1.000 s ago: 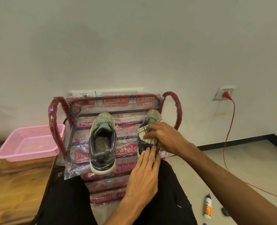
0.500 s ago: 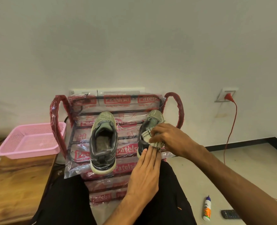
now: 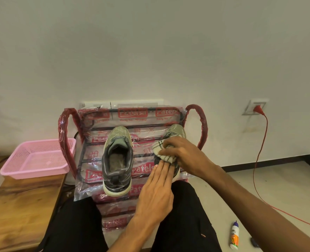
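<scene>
Head view. 2 shoes sit on plastic-wrapped rack (image 3: 132, 113), toes pointing away from person. R hand (image 3: 183, 157) curled round sock (image 3: 161, 151), gripping it at mouth of shoe (image 3: 177, 130) on rack's right side. L hand (image 3: 157, 193) flat, fingers straight & together, tips touching sock's lower edge. 2nd shoe (image 3: 116, 160) to the left, apart, untouched. Pink basket (image 3: 36, 159) on wood surface (image 3: 19, 206), far left. Glue bottle (image 3: 234, 235) lies on floor (image 3: 277, 188), right.

sock (image 3: 159, 150) now bunched into a rounder wad at mouth of r. shoe (image 3: 177, 130). r. hand (image 3: 185, 155) has closed further over its top. l. hand (image 3: 156, 195) fingers (image 3: 162, 168) slid fwd, now touching wad's lower edge.
</scene>
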Available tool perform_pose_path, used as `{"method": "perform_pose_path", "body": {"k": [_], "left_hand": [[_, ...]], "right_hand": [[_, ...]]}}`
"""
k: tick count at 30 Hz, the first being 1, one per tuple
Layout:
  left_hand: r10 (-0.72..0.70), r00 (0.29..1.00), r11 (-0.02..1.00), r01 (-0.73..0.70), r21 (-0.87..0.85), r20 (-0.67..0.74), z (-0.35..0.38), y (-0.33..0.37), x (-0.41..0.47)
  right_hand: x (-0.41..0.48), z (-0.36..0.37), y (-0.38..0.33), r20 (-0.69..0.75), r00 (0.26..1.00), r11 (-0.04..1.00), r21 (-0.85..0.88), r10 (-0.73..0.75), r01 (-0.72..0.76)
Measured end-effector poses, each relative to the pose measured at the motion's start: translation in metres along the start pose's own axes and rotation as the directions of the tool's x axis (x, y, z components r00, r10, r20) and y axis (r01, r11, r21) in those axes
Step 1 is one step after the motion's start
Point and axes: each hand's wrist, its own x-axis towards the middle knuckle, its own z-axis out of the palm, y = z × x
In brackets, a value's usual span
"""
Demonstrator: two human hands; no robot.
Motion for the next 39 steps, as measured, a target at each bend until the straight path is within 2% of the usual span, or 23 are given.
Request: {"method": "perform_pose_path", "body": {"k": [2,4,9,13,17,22,24,26,30,35,39], "left_hand": [[0.03,1.0,0.999,-0.031,-0.027,-0.006,-0.002,-0.006,-0.002],[0.061,0.998,0.998,-0.062,-0.02,-0.009,-0.006,-0.01,0.0],[0.096,0.995,0.995,-0.097,-0.026,-0.035,-0.014,-0.018,0.003],[0.04,0.997,0.999,-0.043,-0.029,-0.069,-0.02,-0.021,0.008],[0.032,0.998,0.999,-0.033,-0.014,-0.056,-0.02,-0.026,0.018],[0.027,0.998,0.999,-0.03,-0.044,-0.057,-0.025,-0.028,0.031],[0.035,0.998,0.999,-0.037,-0.035,-0.057,-0.024,-0.029,0.033],[0.041,0.997,0.998,-0.043,-0.039,-0.06,-0.023,-0.028,0.033],[0.045,0.997,0.997,-0.048,-0.055,-0.057,-0.029,-0.031,0.038],[0.05,0.996,0.996,-0.045,-0.071,0.078,-0.042,-0.029,0.057],[0.039,0.994,0.999,-0.04,0.005,0.099,-0.051,-0.027,0.075]], "right_hand": [[0.0,0.004,0.001,0.066,0.996,0.996,-0.067,-0.06,0.064],[0.002,0.004,0.007,0.062,0.995,0.988,-0.13,-0.075,0.083],[-0.008,0.007,0.014,-0.027,0.999,0.989,-0.148,0.021,-0.025],[-0.022,0.007,0.01,-0.203,0.97,0.99,-0.016,0.134,-0.141],[-0.043,0.022,0.0,-0.353,0.869,0.937,0.144,0.348,-0.317],[-0.071,0.06,-0.022,-0.303,0.883,0.934,0.13,0.358,-0.334],[-0.071,0.067,-0.018,-0.315,0.811,0.869,0.213,0.494,-0.446],[-0.07,0.071,-0.027,-0.319,0.754,0.813,0.331,0.575,-0.48],[-0.072,0.075,-0.047,-0.324,0.808,0.859,0.331,0.493,-0.391],[-0.073,0.07,-0.023,-0.199,0.69,0.7,0.399,0.696,-0.592],[-0.076,0.061,-0.022,-0.178,0.669,0.66,0.467,0.722,-0.588]]}}
